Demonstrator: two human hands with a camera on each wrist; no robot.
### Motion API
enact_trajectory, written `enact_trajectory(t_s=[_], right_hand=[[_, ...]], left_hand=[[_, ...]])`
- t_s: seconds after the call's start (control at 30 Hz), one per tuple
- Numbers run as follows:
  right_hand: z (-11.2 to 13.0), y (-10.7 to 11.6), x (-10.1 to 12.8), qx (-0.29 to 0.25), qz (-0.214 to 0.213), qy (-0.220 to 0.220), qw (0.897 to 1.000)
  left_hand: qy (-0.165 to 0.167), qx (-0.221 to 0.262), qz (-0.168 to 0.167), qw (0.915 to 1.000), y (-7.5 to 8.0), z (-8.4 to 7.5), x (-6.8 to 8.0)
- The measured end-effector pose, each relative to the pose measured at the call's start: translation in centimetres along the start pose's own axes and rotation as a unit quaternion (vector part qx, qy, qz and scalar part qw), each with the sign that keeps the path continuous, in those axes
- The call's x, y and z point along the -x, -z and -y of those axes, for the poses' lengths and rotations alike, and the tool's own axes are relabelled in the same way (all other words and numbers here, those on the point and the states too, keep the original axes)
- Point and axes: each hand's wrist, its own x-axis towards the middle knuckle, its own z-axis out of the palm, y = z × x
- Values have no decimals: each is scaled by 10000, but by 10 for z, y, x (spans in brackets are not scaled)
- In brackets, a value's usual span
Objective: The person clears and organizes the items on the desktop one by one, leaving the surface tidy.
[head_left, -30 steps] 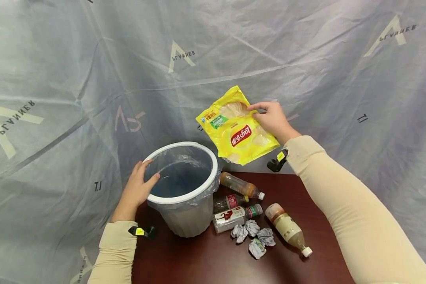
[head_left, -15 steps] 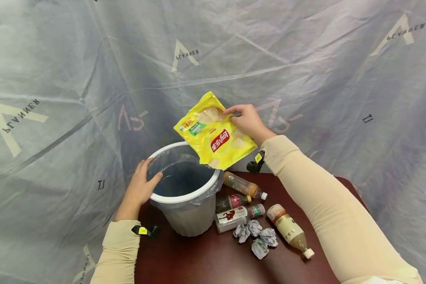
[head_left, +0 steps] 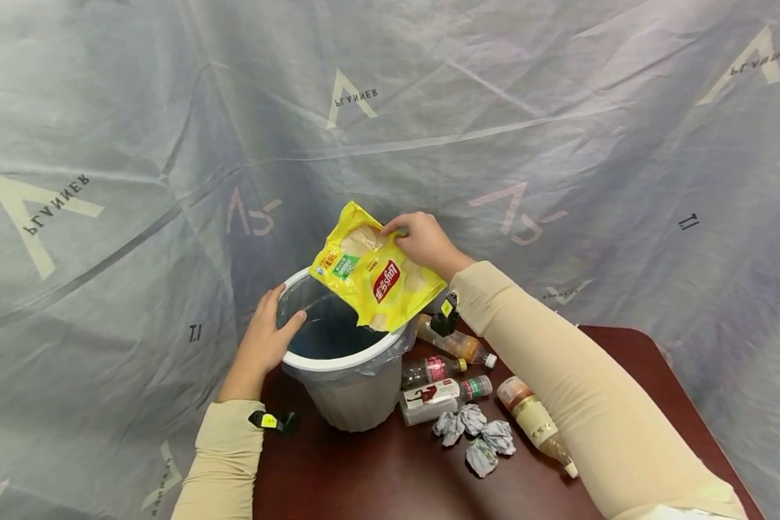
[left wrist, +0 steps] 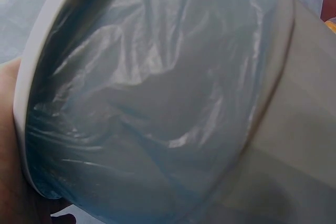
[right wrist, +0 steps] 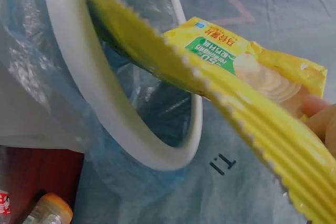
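A yellow Lay's chip bag hangs tilted over the right side of the trash can's mouth. My right hand pinches it near its upper right edge, thumb and fingers at the foil; in the right wrist view its crimped edge crosses in front of the white rim. The grey trash can stands upright, lined with a clear plastic bag. On its left side my left hand grips the rim, the thumb reaching over the opening and the fingers along the outside.
Right of the can lie an orange-tinted bottle, a red-labelled bottle, a white-labelled bottle and several crumpled paper balls. A larger bottle lies partly behind my right forearm. A grey cloth hangs behind the dark red table.
My right hand has carried the chip bag left and lower, from beside the can to over its opening. The left hand has stayed at the rim.
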Motion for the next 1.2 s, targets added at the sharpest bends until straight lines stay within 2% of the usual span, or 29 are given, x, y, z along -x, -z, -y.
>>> enact_trajectory(t_s=[0.27, 0.53, 0.7, 1.2], right_hand=[[8, -21, -3, 903, 403, 236, 9948], [18, -41, -3, 1211, 961, -73, 9879], [22, -53, -3, 1467, 1157, -241, 9821], [9, -89, 1, 2173, 1713, 33, 9609]], left_hand=[[-52, -29, -52, 10000, -1, 1, 2], [-134, -51, -27, 9999, -2, 2, 2], [-178, -78, -43, 9998, -3, 3, 2], [-290, -163, -52, 9994, -4, 2, -2]])
